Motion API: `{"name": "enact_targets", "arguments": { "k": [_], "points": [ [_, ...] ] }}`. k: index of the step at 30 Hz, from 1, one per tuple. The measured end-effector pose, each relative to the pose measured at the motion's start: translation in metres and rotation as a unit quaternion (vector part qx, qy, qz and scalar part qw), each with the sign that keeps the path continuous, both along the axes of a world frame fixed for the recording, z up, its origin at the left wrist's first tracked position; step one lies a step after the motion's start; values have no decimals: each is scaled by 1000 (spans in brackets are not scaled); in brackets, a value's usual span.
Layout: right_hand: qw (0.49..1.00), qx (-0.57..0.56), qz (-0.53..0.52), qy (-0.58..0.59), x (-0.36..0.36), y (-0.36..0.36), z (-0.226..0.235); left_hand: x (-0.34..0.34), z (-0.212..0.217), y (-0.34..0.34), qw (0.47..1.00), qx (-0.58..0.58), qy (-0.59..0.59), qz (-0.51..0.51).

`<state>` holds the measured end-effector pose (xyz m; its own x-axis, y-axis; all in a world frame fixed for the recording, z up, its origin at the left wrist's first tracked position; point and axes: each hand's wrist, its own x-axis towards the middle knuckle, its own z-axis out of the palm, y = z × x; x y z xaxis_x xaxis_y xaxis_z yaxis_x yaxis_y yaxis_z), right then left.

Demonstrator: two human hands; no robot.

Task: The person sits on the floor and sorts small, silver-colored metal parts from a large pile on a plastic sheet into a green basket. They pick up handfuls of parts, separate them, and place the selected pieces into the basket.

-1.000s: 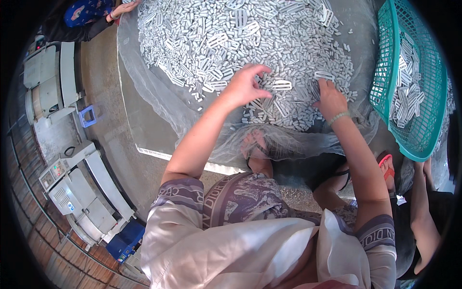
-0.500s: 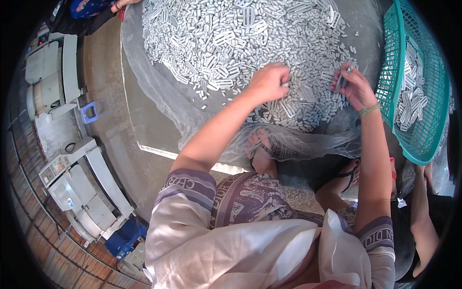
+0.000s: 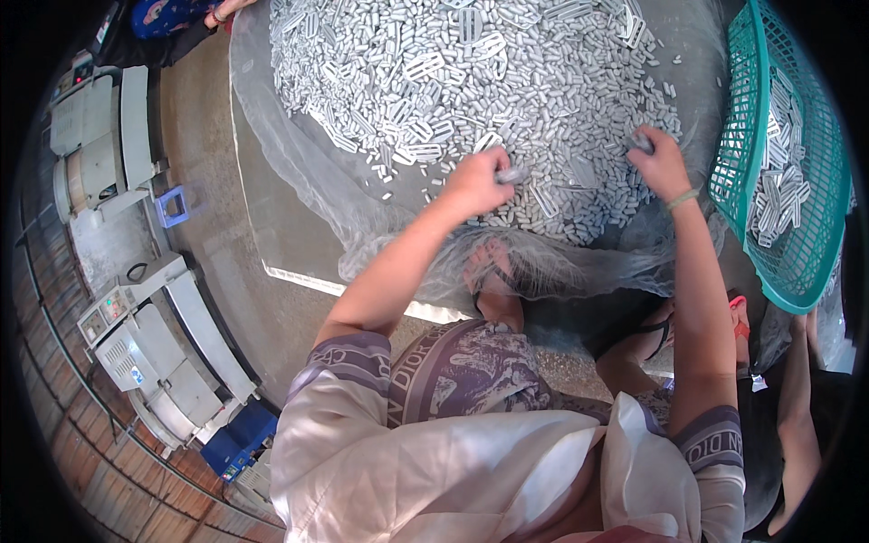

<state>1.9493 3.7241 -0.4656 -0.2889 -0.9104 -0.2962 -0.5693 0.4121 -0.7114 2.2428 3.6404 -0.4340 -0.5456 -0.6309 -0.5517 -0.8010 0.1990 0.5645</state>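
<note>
A wide heap of small grey pill-shaped pellets (image 3: 561,100) lies on a sheer mesh cloth, with flat slotted silver buckles (image 3: 424,65) mixed in. My left hand (image 3: 472,185) is closed at the heap's near side. Between its thumb and fingers sits a silver buckle (image 3: 511,175), seen partly edge-on. Over the heap's right edge my right hand (image 3: 665,166) pinches another silver buckle (image 3: 641,142), mostly covered by the fingers. A loose slotted buckle (image 3: 544,201) rests on the pellets between the two hands.
At the right stands a teal plastic basket (image 3: 756,154) holding several slotted buckles (image 3: 780,195). Another person's arm (image 3: 797,407) is below it. The mesh cloth (image 3: 579,264) hangs over the near edge. Grey machines (image 3: 163,362) and a blue plastic stool (image 3: 171,207) stand at the left.
My left hand has shifted slightly left and nearer, its buckle now showing more. My right hand has turned palm-down and its fingers have closed more over the buckle.
</note>
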Motion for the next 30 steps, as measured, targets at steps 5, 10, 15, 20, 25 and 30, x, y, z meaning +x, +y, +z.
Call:
{"name": "enact_targets", "arguments": {
  "k": [5,10,15,20,25,30],
  "points": [
    [976,52,67,-199,19,-5,11,5,28,-37,890,316,165,283],
    [970,138,130,151,79,-6,50,2,37,-50,919,234,133,288],
    [956,164,158,183,70,-5,44,11,44,-61,911,227,141,315],
    [988,69,132,48,45,3,30,18,48,-67,914,216,146,310],
    [936,158,110,-294,19,-7,30,-34,75,-73,933,196,214,214],
    [767,39,-11,-640,26,1,40,-206,145,-56,816,267,510,50]
  ]
}}
